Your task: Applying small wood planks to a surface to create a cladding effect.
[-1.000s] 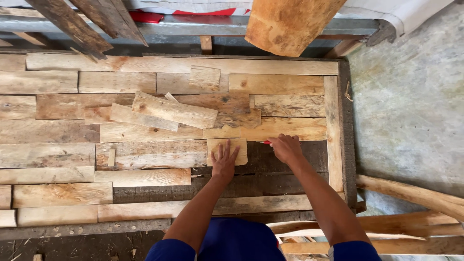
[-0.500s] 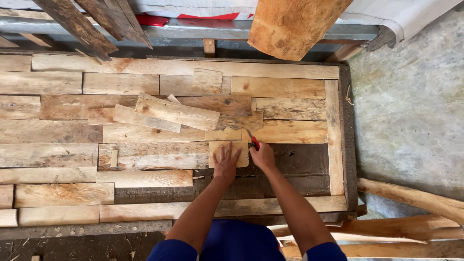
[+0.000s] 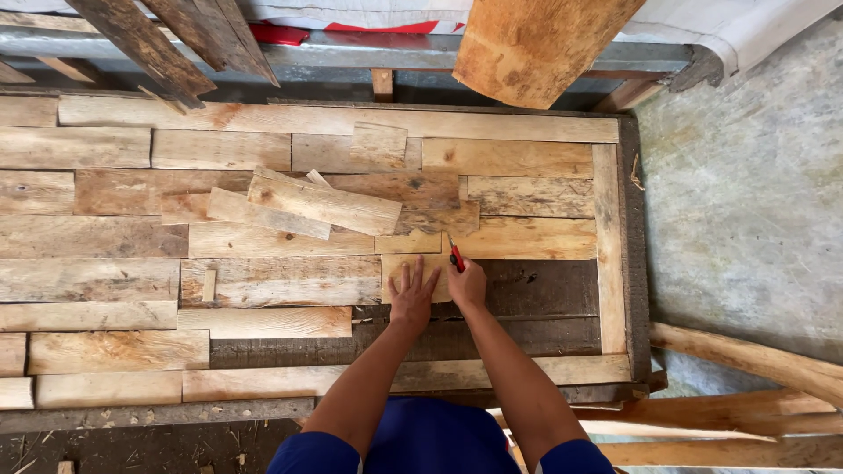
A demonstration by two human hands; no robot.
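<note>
Left hand [image 3: 413, 294] lies flat, fingers spread, half covering a short board [image 3: 399, 270] — right hand [image 3: 467, 283] grips a red pencil [image 3: 456, 254].

We see open dark backing [image 3: 544, 298] right of our right hand [image 3: 467, 285], bounded by the upright edge plank [image 3: 608, 254]. Two loose planks [image 3: 303, 206] lie stacked up-left, blocking a flat sweep there. An overhanging slab [image 3: 536, 44] crowds the far edge.
</note>
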